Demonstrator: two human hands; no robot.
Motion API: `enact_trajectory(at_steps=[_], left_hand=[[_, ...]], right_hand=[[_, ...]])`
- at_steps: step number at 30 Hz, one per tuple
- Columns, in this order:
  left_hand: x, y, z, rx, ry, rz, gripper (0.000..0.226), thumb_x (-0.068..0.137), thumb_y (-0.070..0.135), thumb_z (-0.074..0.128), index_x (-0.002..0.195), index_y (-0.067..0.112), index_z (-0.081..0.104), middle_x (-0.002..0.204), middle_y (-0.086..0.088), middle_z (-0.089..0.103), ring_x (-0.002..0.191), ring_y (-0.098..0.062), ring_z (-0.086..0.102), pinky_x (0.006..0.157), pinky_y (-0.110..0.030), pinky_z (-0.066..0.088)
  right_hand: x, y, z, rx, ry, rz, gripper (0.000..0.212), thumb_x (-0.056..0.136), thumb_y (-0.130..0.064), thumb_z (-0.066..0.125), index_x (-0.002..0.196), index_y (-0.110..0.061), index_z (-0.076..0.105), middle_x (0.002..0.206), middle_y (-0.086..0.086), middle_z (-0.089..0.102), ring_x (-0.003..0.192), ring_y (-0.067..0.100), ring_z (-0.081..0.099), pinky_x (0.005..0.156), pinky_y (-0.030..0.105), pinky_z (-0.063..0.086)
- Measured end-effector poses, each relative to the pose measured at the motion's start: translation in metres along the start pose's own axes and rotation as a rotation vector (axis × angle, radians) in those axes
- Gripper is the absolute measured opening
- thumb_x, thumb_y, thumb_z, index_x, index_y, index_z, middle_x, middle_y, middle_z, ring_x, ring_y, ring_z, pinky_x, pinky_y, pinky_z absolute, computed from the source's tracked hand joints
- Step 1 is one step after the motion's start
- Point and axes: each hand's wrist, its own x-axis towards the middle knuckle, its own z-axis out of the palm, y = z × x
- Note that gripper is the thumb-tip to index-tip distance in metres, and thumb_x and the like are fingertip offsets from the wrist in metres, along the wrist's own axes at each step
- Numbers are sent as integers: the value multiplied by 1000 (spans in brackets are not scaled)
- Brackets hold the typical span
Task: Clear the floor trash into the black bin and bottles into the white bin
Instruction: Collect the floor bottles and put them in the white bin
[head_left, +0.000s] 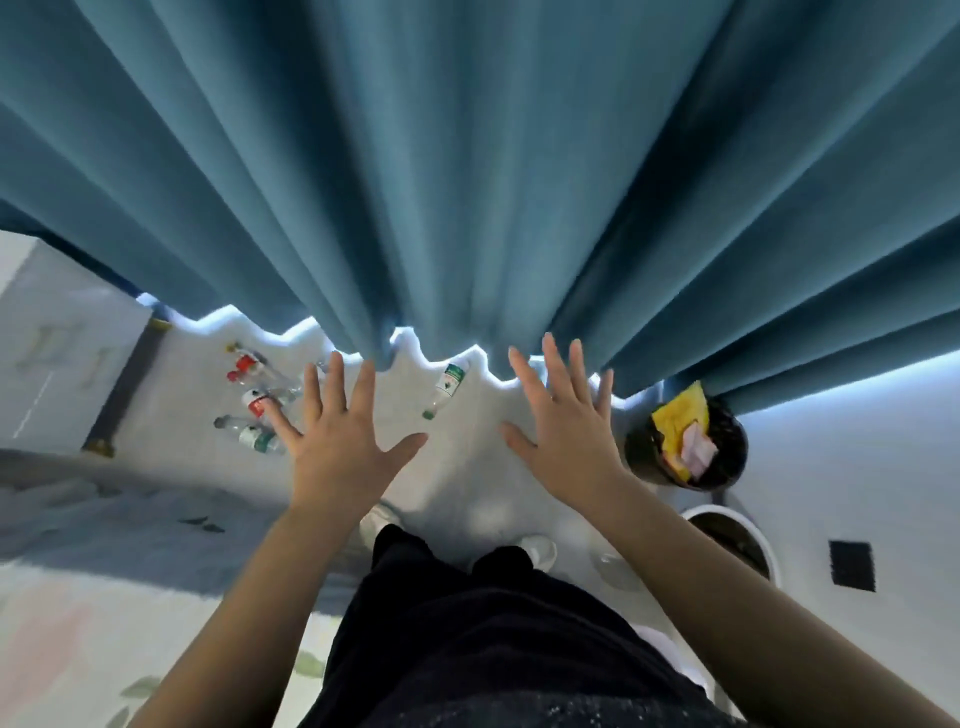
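Bottles (254, 402) lie in a small group on the white floor (467, 467) at the left, near the hem of the blue curtain (467, 182). One more bottle with a green label (445, 387) lies alone between the two hands. The left hand (337, 441) and the right hand (566, 431) reach forward above the floor, with fingers (335, 384) straight and spread wide, holding nothing. The left hand hides part of the group. At the right stands the black bin (636, 457) with yellow and pink trash (678, 421) inside. The white bin (763, 540) stands just beside it, nearer the person, partly behind the right forearm.
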Motion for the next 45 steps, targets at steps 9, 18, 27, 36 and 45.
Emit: enact_trajectory(at_steps=[9,18,27,36,45], left_hand=[[14,-161,-26,-7,-15,-150,95,76,79,43,151,29,13,161,-3,2,148,-27,-4,110,-65,-5],[21,-255,-40,-75,-9,-338,92,78,75,45,151,29,14,161,-4,3,148,-26,-5,109,-66,-6],[67,-300,-27,-150,-51,-524,92,79,74,46,151,29,11,161,-4,1,148,-27,-7,110,-65,-6],[146,-347,1,-263,-160,-777,92,79,74,46,151,28,12,161,-4,3,148,-25,-5,112,-64,-4],[246,-440,144,-549,-350,-1053,99,78,70,54,152,28,3,161,1,4,148,-22,0,114,-62,3]], right_hand=[[61,-163,16,139,15,-103,74,94,-54,44,153,-36,4,163,1,-8,148,27,-15,116,57,-6],[111,-257,44,83,-87,-239,77,93,-53,47,154,-35,4,163,2,-5,149,28,-11,116,60,0],[201,-309,54,62,-189,-365,74,94,-55,45,154,-33,8,163,3,-6,149,28,-12,116,58,-3],[335,-366,81,-170,-377,-530,74,94,-54,44,154,-32,8,163,3,-7,149,30,-7,116,57,6],[463,-455,244,-370,-615,-642,76,94,-53,44,154,-30,3,163,5,-3,149,30,-4,116,54,12]])
